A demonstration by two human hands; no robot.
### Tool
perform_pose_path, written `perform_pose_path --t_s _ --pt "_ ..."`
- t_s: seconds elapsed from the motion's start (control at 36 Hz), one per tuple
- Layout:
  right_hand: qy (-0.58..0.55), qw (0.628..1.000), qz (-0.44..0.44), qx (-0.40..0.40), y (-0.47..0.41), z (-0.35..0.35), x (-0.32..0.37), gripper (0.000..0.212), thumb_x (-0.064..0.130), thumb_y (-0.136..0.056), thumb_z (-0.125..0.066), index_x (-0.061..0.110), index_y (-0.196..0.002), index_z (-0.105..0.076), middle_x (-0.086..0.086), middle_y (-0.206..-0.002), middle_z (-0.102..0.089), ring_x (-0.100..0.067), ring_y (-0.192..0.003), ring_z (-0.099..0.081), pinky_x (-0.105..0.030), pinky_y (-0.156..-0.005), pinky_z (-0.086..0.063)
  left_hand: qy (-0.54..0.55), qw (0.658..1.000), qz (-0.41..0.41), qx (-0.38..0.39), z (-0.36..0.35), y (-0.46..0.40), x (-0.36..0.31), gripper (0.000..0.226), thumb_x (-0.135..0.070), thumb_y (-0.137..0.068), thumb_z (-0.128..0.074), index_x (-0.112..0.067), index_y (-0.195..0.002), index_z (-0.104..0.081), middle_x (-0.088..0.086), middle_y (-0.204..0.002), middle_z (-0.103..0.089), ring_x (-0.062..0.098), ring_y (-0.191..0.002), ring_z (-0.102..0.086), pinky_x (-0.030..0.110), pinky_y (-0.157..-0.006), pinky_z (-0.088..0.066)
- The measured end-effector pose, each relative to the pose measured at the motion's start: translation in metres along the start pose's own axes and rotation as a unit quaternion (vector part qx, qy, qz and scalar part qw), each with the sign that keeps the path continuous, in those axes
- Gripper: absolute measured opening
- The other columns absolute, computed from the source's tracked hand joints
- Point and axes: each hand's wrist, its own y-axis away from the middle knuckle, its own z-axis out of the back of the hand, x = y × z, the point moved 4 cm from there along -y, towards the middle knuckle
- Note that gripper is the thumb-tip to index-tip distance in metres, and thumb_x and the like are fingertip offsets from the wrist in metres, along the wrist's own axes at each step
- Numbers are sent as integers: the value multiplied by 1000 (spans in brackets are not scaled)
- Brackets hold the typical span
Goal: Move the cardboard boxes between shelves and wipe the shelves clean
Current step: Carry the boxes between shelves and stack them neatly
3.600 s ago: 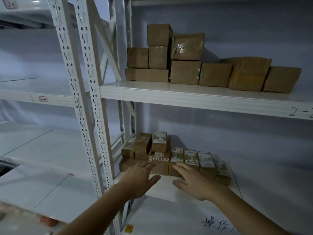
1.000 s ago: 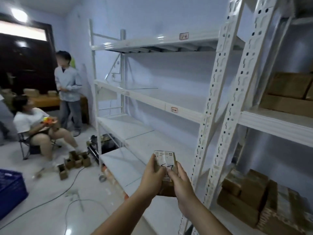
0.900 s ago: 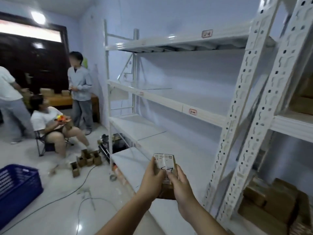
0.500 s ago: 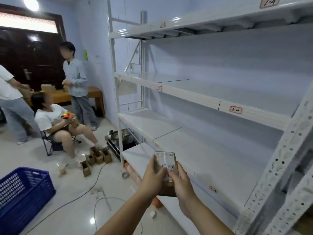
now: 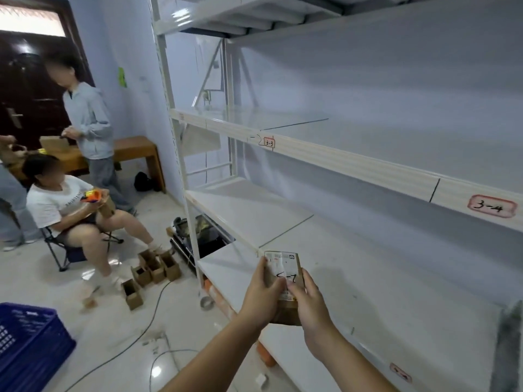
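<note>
I hold a small cardboard box (image 5: 283, 271) with a white label and handwritten marks in front of me, over the front edge of a bare white lower shelf (image 5: 382, 301). My left hand (image 5: 261, 299) grips its left side, thumb across the front. My right hand (image 5: 310, 304) grips its right side. The box's lower part is hidden behind my fingers. Above runs a white shelf (image 5: 353, 162) tagged 3-3 and 3-4, with nothing on it. The other stacked boxes are out of view.
A seated person (image 5: 65, 205) and a standing person (image 5: 87, 123) are at the left, near a wooden bench (image 5: 135, 151). Several small open boxes (image 5: 152, 271), cables and a tape roll (image 5: 207, 302) lie on the floor. A blue crate (image 5: 25, 346) stands at bottom left.
I took a small box from the stack and turned left with it. Over the last second the view swung further left, so the loaded rack left view and the bare shelves came closer.
</note>
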Motion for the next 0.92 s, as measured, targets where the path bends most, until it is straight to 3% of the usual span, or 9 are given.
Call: perform_pose_path --t_s 0.11,0.19,0.39,0.44,0.53,0.64,0.72,0.83,0.92 --pt "-5 1000 -5 0 -51 3 4 39 35 -98 -59 48 -135 -56 3 -138 -59 -16 -117 -66 -38 -90 -61 2 1000 7 20 -8 -58 -4 60 -19 -104 -55 -31 -156 -28 -6 -136 -59 8 -106 -67 25 -86 -58" --pt "-10 1000 -17 -19 -85 10 10 44 36 -98 -61 47 -140 -52 10 -141 -57 -11 -119 -64 -31 -88 -58 -1 1000 5 30 -17 -98 -3 38 -16 -102 -57 -36 -132 -45 -9 -122 -67 9 -101 -71 23 -80 -58" --pt "-3 998 -37 -43 -145 26 21 33 29 -105 -55 45 -133 -56 17 -127 -67 -3 -109 -68 -20 -77 -54 -23 997 7 71 -42 -175 -4 40 -17 -101 -60 -41 -126 -41 -12 -122 -63 1 -102 -66 29 -92 -58" --pt "10 998 -47 -43 -163 30 20 30 24 -106 -53 44 -128 -59 18 -121 -71 -2 -106 -70 -24 -83 -54 -35 996 -15 82 -47 -196 -6 38 -11 -100 -59 -43 -116 -47 -15 -112 -61 -6 -92 -66 18 -80 -56" --pt "35 996 -62 -55 -191 36 13 33 17 -104 -50 44 -118 -63 23 -111 -73 -2 -105 -69 -27 -89 -53 -60 994 -30 90 -54 -232 1 47 -14 -96 -62 -56 -105 -45 -13 -116 -58 4 -108 -60 24 -88 -54" --pt "57 991 -75 -97 -228 38 2 32 18 -102 -53 46 -115 -62 27 -108 -72 3 -102 -67 -23 -86 -50 -82 987 -25 134 -62 -283 17 40 -33 -86 -64 -49 -122 -55 -3 -124 -65 12 -109 -67 41 -94 -58" --pt "55 984 -89 -146 -261 36 -12 29 20 -100 -58 38 -122 -58 17 -119 -69 -5 -109 -66 -29 -90 -53 -96 976 -32 191 -68 -328 32 35 -16 -95 -60 -40 -121 -58 -4 -118 -72 12 -104 -71 39 -91 -60" --pt "56 969 -120 -210 -304 30 -37 34 28 -95 -64 34 -128 -55 14 -126 -65 -8 -109 -66 -41 -98 -55 -129 963 -28 233 -74 -381 48 35 -16 -94 -57 -36 -123 -55 -8 -112 -72 13 -102 -71 44 -93 -58" --pt "54 958 -142 -245 -337 26 -61 49 42 -89 -68 38 -136 -54 12 -131 -60 -15 -111 -67 -45 -94 -58 -152 955 -5 254 -76 -418 64 36 -14 -99 -57 -37 -125 -51 -10 -111 -70 12 -100 -70 40 -91 -59"
